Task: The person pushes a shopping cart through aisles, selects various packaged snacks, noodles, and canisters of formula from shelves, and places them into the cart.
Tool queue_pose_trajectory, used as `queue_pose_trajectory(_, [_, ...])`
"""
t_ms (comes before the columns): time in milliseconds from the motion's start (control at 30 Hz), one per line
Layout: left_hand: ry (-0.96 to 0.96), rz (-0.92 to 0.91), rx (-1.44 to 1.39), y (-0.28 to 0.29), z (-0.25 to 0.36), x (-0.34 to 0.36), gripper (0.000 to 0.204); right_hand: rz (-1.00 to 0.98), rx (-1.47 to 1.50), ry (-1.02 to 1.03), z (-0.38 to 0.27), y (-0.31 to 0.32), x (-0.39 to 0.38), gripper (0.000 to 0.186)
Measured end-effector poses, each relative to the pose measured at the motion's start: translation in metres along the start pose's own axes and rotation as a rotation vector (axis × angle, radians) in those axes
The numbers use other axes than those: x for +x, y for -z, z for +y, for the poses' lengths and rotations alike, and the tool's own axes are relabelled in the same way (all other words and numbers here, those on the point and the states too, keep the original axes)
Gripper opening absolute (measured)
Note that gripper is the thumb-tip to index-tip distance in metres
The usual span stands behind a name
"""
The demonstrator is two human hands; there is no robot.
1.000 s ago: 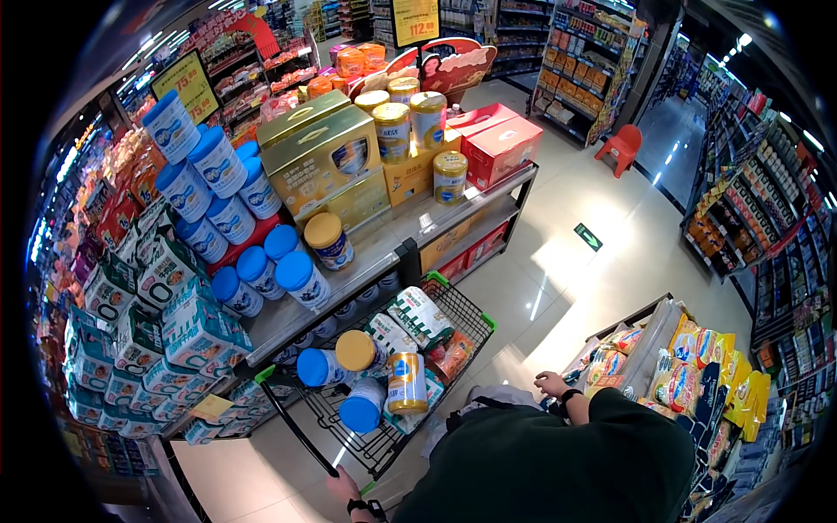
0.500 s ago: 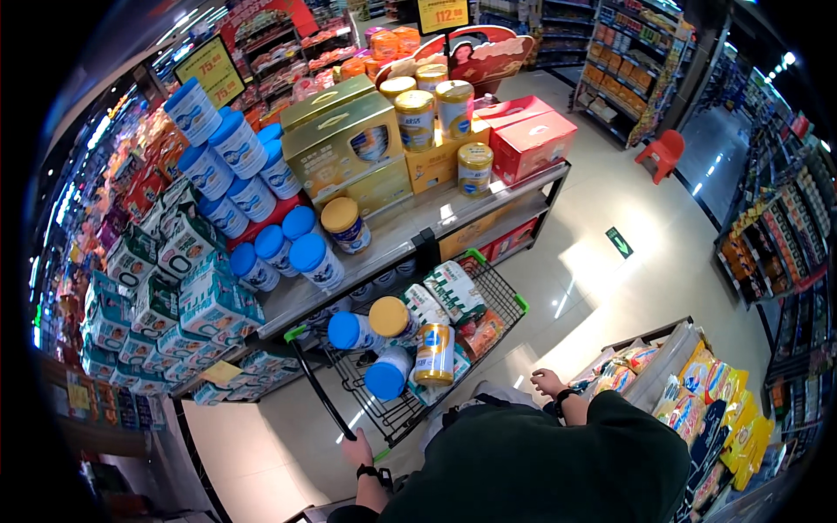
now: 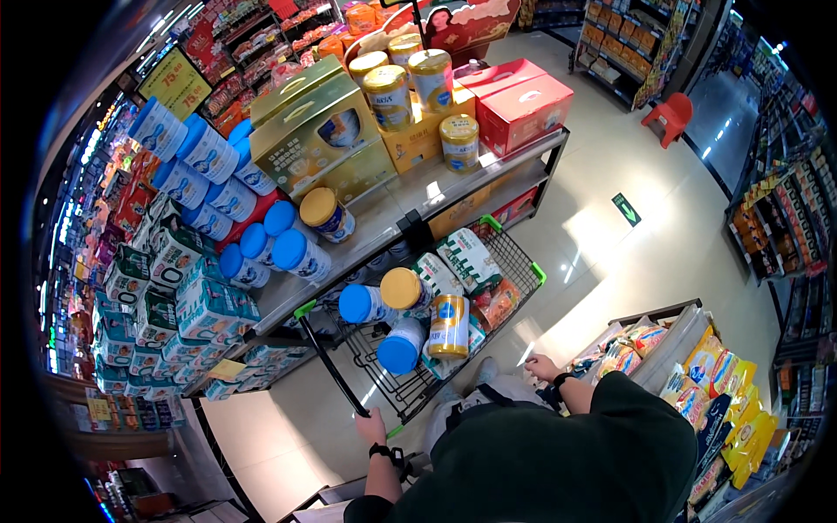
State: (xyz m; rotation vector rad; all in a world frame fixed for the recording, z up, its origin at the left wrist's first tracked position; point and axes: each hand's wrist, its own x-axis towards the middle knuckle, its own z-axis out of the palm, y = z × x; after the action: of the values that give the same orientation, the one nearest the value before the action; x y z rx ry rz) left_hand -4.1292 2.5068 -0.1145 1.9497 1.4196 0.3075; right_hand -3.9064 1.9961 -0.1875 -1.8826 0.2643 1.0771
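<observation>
My left hand (image 3: 371, 425) is closed around the near end of a shopping cart's black handle (image 3: 329, 359). In the wire cart (image 3: 375, 373) lie two blue-lidded cans (image 3: 403, 346), a yellow-lidded can (image 3: 402, 289), a gold can (image 3: 450, 327), white-and-green packs (image 3: 468, 259) and an orange bag (image 3: 495, 305). My right hand (image 3: 542, 366) hangs to the right of the cart, empty, with loosely bent fingers a little apart. It is nearest to a low bin of bagged goods (image 3: 621, 356) and does not touch it.
Beyond the cart stands a display table (image 3: 370, 244) with stacked blue-lidded cans (image 3: 209, 148), gift boxes (image 3: 316, 131), gold cans (image 3: 432, 80) and a red box (image 3: 525, 109). Packs (image 3: 209, 301) are piled at left. A red chair (image 3: 670, 118) stands on the tiled floor (image 3: 584, 253).
The view has shifted, and the display table now sits further left and higher. My left hand keeps its grip on the cart handle. My right hand stays empty at my side.
</observation>
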Motion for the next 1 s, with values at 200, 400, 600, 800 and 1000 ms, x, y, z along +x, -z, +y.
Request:
queue_pose_trajectory(200, [0.087, -0.217, -0.212, -0.012, 0.044, -0.017, 0.037, 0.110, 0.153, -0.038, -0.010, 0.009, -0.003, 0.042])
queue_pose_trajectory(400, [0.072, -0.463, -0.164, -0.016, 0.073, -0.026, 0.051, 0.089, 0.219, -0.011, -0.019, -0.001, 0.000, 0.039])
queue_pose_trajectory(600, [-0.023, -0.637, -0.178, -0.045, 0.078, -0.017, 0.077, 0.087, 0.204, 0.016, -0.037, -0.014, 0.011, 0.038])
queue_pose_trajectory(800, [-0.043, -0.748, -0.132, -0.079, 0.094, -0.016, 0.099, 0.030, 0.250, 0.057, -0.037, -0.020, 0.020, 0.040])
queue_pose_trajectory(1000, [-0.187, -0.854, -0.047, -0.111, 0.104, -0.012, 0.097, 0.106, 0.289, -0.019, -0.031, -0.020, 0.005, 0.041])
